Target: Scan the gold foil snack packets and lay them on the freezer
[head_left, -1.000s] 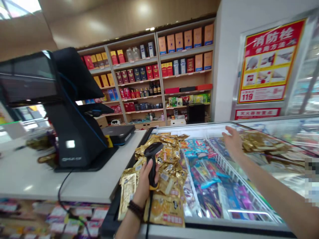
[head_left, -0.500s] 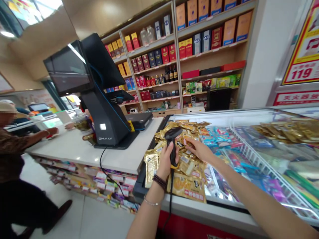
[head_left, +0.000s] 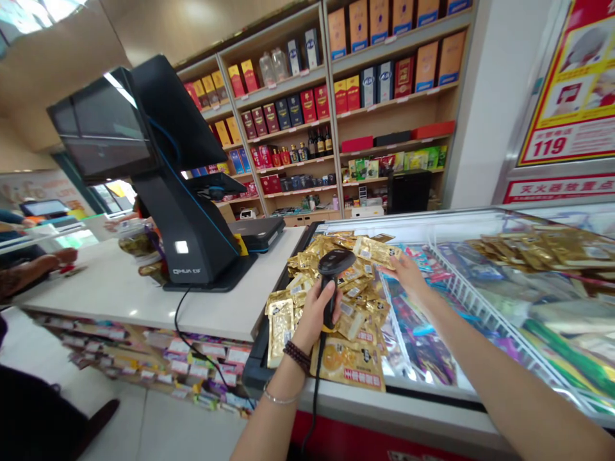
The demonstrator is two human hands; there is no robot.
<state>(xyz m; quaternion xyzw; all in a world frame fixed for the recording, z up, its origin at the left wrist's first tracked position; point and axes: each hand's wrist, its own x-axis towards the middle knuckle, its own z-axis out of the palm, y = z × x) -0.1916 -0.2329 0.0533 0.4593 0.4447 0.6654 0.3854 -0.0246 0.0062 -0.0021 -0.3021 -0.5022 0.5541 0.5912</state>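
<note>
My left hand is wrapped round the handle of a black barcode scanner, whose cable hangs down past my wrist. The scanner's head sits over a heap of gold snack packets lying on the glass lid of a chest freezer. My right hand pinches one gold packet and holds it lifted just right of the scanner head.
A black checkout terminal with two screens stands on the white counter to the left. Another pile of gold packets lies at the freezer's far right. Shelves of boxed goods fill the back wall. Another person's arm rests at the far left.
My right hand swept back from the far right of the freezer to the near heap, picked out one gold packet and raised it beside the scanner. The left hand kept its hold.
</note>
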